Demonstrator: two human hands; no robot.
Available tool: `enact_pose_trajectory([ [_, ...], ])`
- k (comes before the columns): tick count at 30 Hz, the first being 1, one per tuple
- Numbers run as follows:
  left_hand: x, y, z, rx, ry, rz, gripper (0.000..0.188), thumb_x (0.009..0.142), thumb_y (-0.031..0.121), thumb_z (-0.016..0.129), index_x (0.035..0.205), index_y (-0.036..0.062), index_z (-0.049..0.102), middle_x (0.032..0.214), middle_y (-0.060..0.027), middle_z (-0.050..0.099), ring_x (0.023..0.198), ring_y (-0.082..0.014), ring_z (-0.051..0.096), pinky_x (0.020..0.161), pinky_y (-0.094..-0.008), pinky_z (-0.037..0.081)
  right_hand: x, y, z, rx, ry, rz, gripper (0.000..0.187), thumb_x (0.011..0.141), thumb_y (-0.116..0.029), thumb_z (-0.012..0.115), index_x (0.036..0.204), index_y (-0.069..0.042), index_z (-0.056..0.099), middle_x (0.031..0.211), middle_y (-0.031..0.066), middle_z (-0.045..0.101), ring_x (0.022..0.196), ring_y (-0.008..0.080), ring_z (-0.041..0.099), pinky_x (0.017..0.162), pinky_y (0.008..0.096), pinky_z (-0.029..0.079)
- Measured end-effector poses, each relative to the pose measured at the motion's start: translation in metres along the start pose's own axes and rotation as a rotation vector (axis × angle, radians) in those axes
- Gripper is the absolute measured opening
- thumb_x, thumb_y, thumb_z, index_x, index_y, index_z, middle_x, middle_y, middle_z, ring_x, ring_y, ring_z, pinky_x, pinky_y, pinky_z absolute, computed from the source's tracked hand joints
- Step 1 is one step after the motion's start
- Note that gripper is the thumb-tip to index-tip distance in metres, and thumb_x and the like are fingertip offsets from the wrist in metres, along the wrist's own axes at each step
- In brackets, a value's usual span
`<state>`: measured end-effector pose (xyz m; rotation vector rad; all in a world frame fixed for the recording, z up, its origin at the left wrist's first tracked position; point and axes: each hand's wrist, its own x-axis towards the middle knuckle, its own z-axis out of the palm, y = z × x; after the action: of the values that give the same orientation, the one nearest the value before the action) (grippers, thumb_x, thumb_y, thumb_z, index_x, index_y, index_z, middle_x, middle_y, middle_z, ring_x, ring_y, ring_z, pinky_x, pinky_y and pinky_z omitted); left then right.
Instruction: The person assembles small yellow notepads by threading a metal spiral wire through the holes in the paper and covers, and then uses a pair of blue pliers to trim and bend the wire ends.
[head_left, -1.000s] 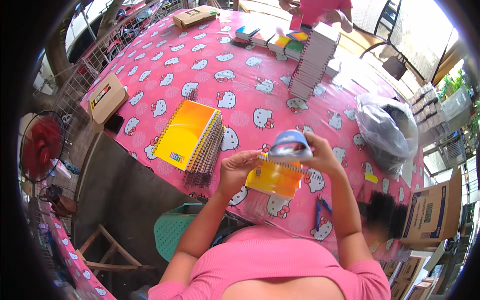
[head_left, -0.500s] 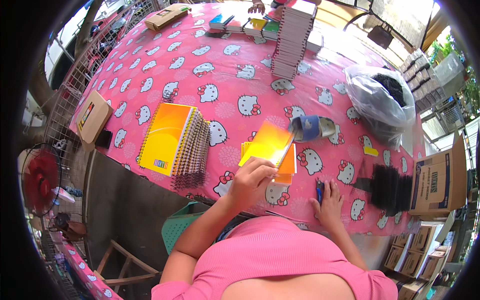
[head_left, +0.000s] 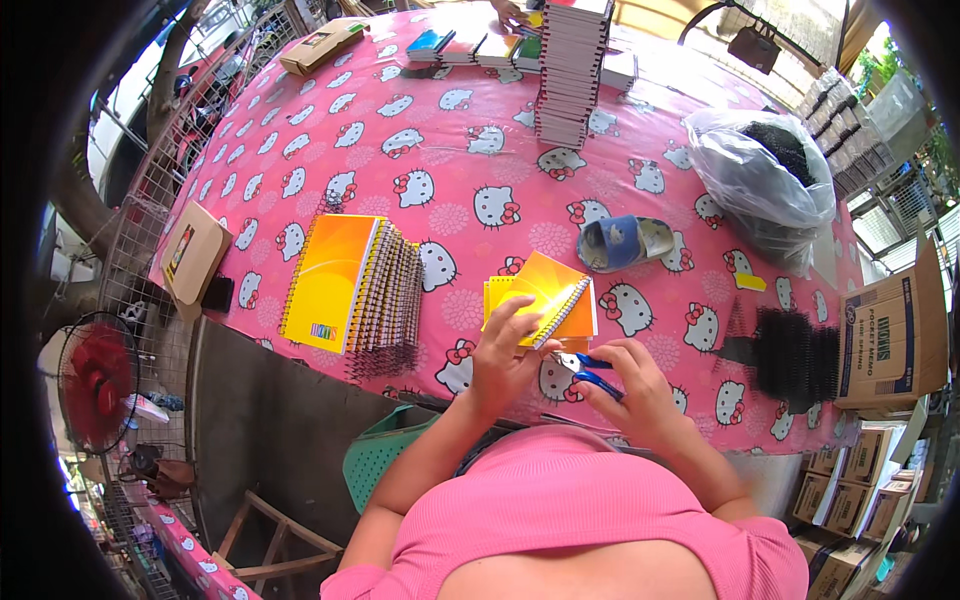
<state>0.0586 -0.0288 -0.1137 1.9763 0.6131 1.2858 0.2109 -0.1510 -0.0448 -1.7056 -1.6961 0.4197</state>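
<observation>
My left hand (head_left: 503, 352) is closed on a yellow-orange spiral notebook (head_left: 543, 283), tilted over other yellow and orange covers (head_left: 584, 326) on the table. A wire coil runs along the notebook's right edge. In my right hand (head_left: 645, 392) is a pair of blue-handled pliers (head_left: 597, 382), its metal jaws close to the lower end of the coil, by my left fingertips. Whether the jaws touch the wire cannot be made out. To the left stands a stack of yellow-orange spiral notebooks (head_left: 338, 270).
A blue slipper (head_left: 612, 245) lies beyond the notebook. At the right are a plastic bag (head_left: 715, 165) with black contents, black coils (head_left: 795, 360) and a cardboard box (head_left: 885, 340). A tall notebook stack (head_left: 568, 85) stands far off, near another person's hand (head_left: 508, 12).
My right hand has picked up the blue pliers from the table and brought them left to the notebook. The notebook has turned and lowered, its coil now showing.
</observation>
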Motion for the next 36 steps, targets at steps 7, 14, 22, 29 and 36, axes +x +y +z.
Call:
enact_pose_trajectory([
  [7,-0.001,0.001,0.002,0.055,0.024,0.068,0.025,0.066,0.0,0.08,0.08,-0.0033,0.06,0.09,-0.0134,0.062,0.077,-0.0173,0.062,0.061,-0.0279,0.054,0.004,-0.011,-0.002,-0.188,-0.007,-0.018,0.04,0.076,-0.023,0.07,0.107,-0.003,0.054,0.103,0.0162,0.055,0.099,0.0316,0.053,0.085,0.0404,0.042],
  [14,0.001,0.011,-0.004,0.071,0.015,0.125,0.024,0.066,-0.005,0.078,0.081,-0.0025,0.061,0.087,-0.0128,0.063,0.076,-0.0209,0.062,0.062,-0.0292,0.053,0.018,0.018,-0.007,0.666,-0.51,0.579,0.035,0.088,-0.025,0.063,0.11,0.001,0.055,0.095,0.0118,0.064,0.076,0.0218,0.063,0.066,0.0313,0.05],
  [22,0.002,0.007,-0.005,0.046,0.053,0.097,0.026,0.064,0.0,0.081,0.081,-0.0015,0.062,0.088,-0.0136,0.064,0.073,-0.0195,0.062,0.058,-0.0283,0.053,-0.025,0.051,0.009,0.298,-0.101,0.499,0.03,0.083,-0.024,0.067,0.101,-0.001,0.06,0.097,0.012,0.062,0.087,0.0272,0.06,0.076,0.0373,0.047],
  [29,0.02,0.024,-0.01,0.046,-0.044,0.144,0.022,0.07,0.008,0.078,0.082,0.0003,0.062,0.086,-0.013,0.063,0.077,-0.0257,0.061,0.065,-0.0338,0.05,0.013,0.022,0.003,-0.276,0.253,0.018,0.056,0.064,-0.012,0.075,0.117,-0.006,0.056,0.123,0.0153,0.046,0.112,0.0329,0.045,0.093,0.0443,0.038],
  [36,0.029,0.079,-0.129,0.459,0.614,0.157,0.04,0.09,0.032,0.057,0.108,-0.0033,0.057,0.109,-0.0133,0.059,0.099,-0.0235,0.056,0.087,-0.0352,0.045,0.132,-0.076,0.007,0.761,-0.034,-0.301,0.043,0.079,0.001,0.066,0.119,-0.001,0.05,0.101,0.0128,0.058,0.072,0.0219,0.061,0.065,0.0327,0.052],
])
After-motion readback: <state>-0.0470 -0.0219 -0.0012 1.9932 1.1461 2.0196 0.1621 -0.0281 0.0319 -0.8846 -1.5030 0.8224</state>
